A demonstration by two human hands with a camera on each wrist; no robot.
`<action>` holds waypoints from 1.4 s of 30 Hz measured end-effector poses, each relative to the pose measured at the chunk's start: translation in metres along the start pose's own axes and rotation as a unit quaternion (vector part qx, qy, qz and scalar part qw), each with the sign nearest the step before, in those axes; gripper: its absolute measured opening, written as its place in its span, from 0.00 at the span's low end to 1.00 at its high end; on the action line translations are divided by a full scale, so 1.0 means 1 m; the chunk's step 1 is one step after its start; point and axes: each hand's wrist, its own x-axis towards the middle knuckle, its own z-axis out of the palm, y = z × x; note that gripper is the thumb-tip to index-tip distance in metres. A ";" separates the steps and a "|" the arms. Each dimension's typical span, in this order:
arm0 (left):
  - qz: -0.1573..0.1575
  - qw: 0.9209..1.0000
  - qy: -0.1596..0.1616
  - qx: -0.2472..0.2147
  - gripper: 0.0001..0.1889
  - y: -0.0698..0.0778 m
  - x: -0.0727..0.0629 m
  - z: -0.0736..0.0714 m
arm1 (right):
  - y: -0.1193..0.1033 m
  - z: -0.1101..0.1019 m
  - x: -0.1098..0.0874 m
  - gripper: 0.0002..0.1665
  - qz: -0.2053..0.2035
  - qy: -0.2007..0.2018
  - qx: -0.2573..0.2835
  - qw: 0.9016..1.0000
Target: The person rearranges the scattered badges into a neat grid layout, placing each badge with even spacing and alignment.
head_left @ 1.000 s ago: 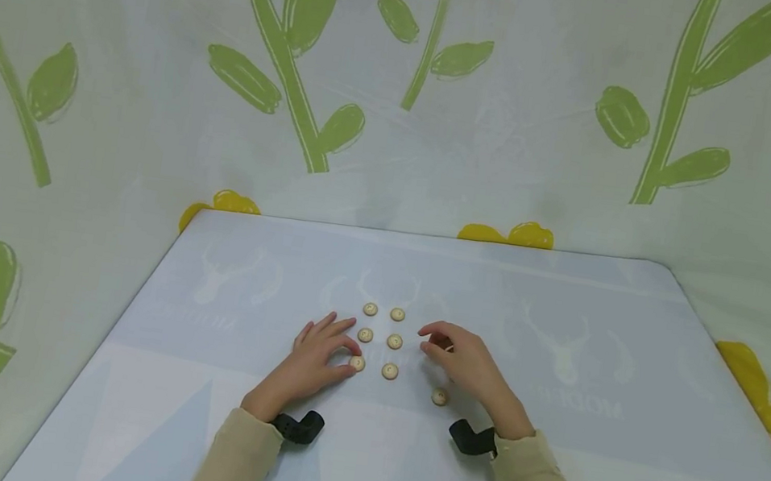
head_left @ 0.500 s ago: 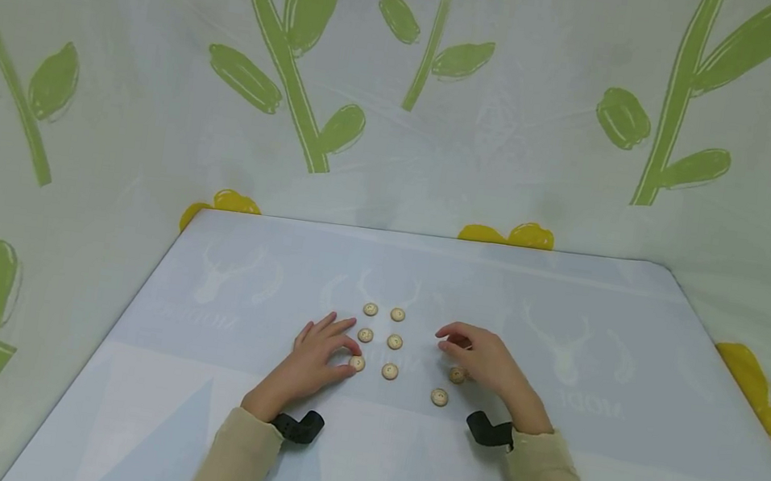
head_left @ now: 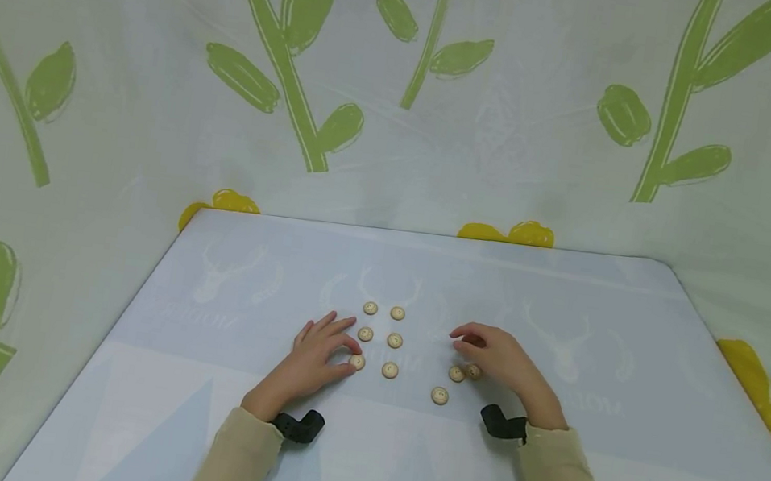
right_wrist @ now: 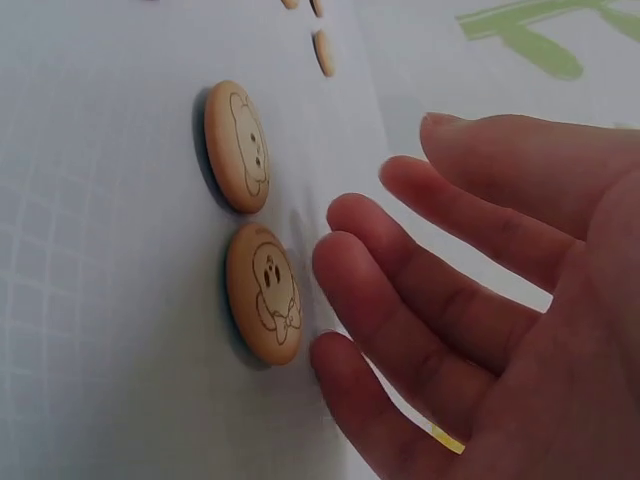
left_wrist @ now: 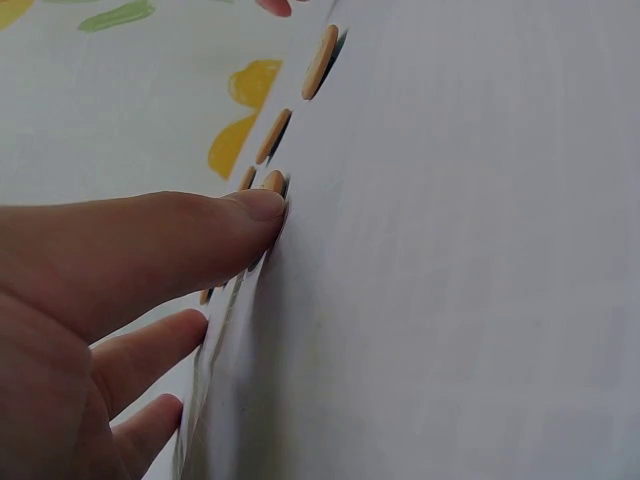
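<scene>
My left hand (head_left: 311,361) pinches a small round wooden disc (head_left: 357,362) between thumb and forefinger, its other fingers spread on the table. In the left wrist view the thumb (left_wrist: 225,225) covers most of that disc. It is the front left one of a block of discs in two columns. My right hand (head_left: 502,363) hovers at the right with loosely bent fingers and nothing in them. Below its fingers lie two discs, one (right_wrist: 263,295) bearing a drawn animal with a bow, the other (right_wrist: 237,147) a second animal face. They sit side by side.
Another disc (head_left: 439,395) lies a little nearer, left of the right wrist. The right column of the block includes a front disc (head_left: 389,370). A pale patterned cloth covers the table (head_left: 137,403), and a flowered curtain (head_left: 514,152) hangs behind it.
The right hand has shifted rightward in steps, bringing two discs beneath it into sight. The left hand keeps its pinch on the same disc without moving.
</scene>
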 end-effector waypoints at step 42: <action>-0.005 1.000 0.002 0.011 0.06 0.000 -0.001 0.003 | 0.014 -0.013 -0.010 0.09 -0.012 -0.094 -0.035 0.995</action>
